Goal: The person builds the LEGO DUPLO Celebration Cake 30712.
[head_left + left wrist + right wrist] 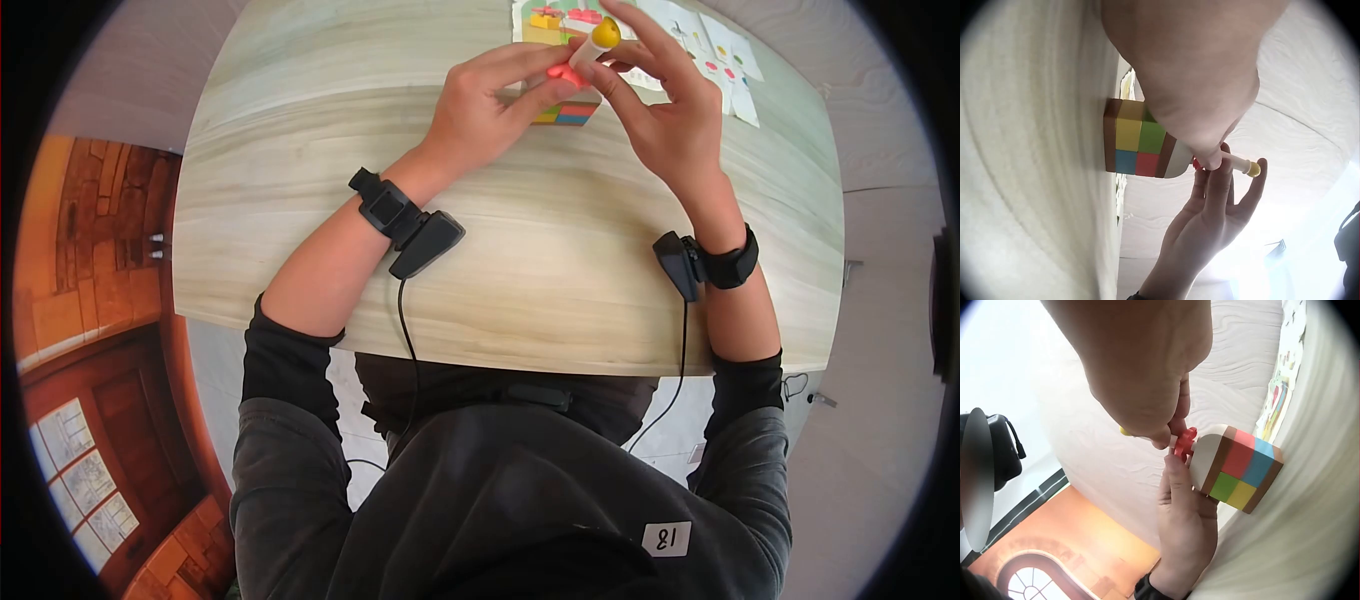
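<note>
A block stack stands on the table: a brown slab, four-coloured cubes in red, blue, green and yellow, another brown slab, and a pale rounded block on top. Just above that block sits a small red lobed piece. My left hand pinches this red piece, its thumb at the near side. Over it, my right hand pinches a white candle-like peg with a yellow tip, between thumb and fingers. The peg's lower end meets the red piece, partly hidden by fingertips.
Illustrated paper sheets lie at the table's far side, behind the stack. The wood-grain table reaches to the person's lap. Cables run down from both wrist cameras over the table's front edge.
</note>
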`<action>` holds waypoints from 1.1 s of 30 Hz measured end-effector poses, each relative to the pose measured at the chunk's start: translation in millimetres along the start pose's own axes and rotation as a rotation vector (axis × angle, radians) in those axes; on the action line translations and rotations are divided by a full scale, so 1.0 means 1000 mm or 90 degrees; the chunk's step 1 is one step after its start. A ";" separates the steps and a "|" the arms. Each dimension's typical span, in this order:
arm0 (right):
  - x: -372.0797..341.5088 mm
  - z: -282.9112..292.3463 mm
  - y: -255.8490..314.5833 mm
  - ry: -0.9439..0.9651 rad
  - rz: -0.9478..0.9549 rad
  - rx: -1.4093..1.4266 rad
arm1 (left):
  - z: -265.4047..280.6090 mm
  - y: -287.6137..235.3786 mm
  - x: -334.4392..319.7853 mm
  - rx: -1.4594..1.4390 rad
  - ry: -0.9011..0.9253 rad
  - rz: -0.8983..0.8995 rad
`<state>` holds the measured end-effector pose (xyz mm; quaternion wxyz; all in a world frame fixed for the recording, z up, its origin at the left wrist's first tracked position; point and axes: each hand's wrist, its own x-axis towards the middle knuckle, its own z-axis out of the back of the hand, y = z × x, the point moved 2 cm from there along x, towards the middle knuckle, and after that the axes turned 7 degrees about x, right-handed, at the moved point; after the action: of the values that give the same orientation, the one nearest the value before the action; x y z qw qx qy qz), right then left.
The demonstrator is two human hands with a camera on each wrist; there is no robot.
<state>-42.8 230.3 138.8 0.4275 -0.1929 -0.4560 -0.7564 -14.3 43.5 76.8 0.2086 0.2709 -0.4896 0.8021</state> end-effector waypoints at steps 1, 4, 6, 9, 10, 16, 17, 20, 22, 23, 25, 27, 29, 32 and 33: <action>-0.001 0.000 0.001 -0.024 0.006 0.012 | 0.000 -0.001 0.000 -0.006 0.004 0.000; 0.000 -0.001 -0.005 -0.014 0.073 -0.020 | 0.001 -0.002 0.000 0.003 0.010 -0.002; 0.001 -0.001 -0.001 -0.013 0.081 -0.043 | 0.001 -0.002 0.000 -0.009 0.019 0.024; 0.003 -0.003 0.000 -0.013 0.094 -0.059 | 0.001 -0.001 -0.001 -0.017 0.029 0.045; 0.004 -0.003 0.000 -0.013 0.096 -0.048 | 0.000 -0.001 -0.001 -0.012 0.030 0.043; 0.005 -0.002 -0.001 -0.002 0.077 -0.022 | -0.002 0.000 -0.001 -0.003 0.022 0.044; 0.005 -0.002 -0.001 -0.003 0.075 -0.023 | -0.002 0.000 -0.001 -0.004 0.024 0.043; 0.004 -0.002 -0.004 -0.016 0.088 -0.022 | -0.002 0.001 -0.001 0.020 0.022 0.026; 0.003 -0.002 -0.009 -0.003 0.055 -0.032 | -0.003 0.001 -0.001 0.003 0.034 0.027; 0.003 -0.002 -0.009 -0.004 0.055 -0.032 | -0.003 0.001 -0.001 0.003 0.034 0.027; 0.003 -0.003 -0.008 -0.006 0.043 -0.030 | -0.003 -0.001 -0.002 -0.007 0.032 0.039; 0.004 -0.004 -0.007 -0.018 0.062 -0.028 | -0.002 -0.002 -0.001 -0.003 0.034 0.039; 0.005 -0.004 -0.006 -0.028 0.073 -0.026 | -0.001 -0.003 0.001 -0.004 0.040 0.045; 0.002 -0.006 -0.008 -0.030 0.067 -0.031 | -0.004 -0.002 -0.002 0.008 0.007 0.008; 0.002 -0.006 -0.009 -0.031 0.074 -0.015 | -0.006 -0.001 -0.003 -0.035 0.004 0.027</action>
<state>-51.2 226.1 132.3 0.4572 -0.2419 -0.4455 -0.7308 -13.2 48.7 73.3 0.2006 0.2524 -0.5162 0.7935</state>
